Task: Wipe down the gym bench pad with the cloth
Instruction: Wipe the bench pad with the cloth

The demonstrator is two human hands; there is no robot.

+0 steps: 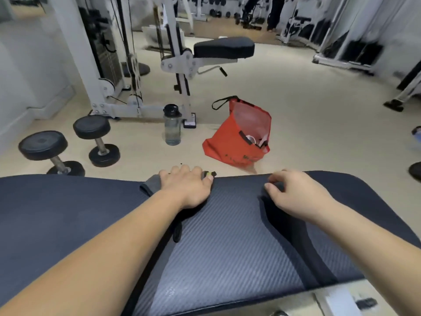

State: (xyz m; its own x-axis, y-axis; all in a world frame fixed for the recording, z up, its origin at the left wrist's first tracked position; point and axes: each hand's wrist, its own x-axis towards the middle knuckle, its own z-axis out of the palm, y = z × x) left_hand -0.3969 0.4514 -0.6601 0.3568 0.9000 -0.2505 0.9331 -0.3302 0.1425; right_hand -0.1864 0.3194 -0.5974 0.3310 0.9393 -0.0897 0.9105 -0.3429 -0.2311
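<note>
The left hand [185, 187] is pressing flat, fingers together, on a grey cloth [150, 187] at the far edge of the dark bench pad [227, 236], roughly the pad's 12 o'clock. The right hand [293, 193] is resting loosely curled at 2 o'clock, clamped on nothing, its fingertips [267, 185] touching the pad. To wipe well, the cloth should be kept spread under the whole palm and drawn in overlapping passes toward 6 o'clock, the right hand bracing the pad. Most of the surface appears still uncovered.

Left hand [185, 187] flat, right hand [293, 193] loosely curled
</note>
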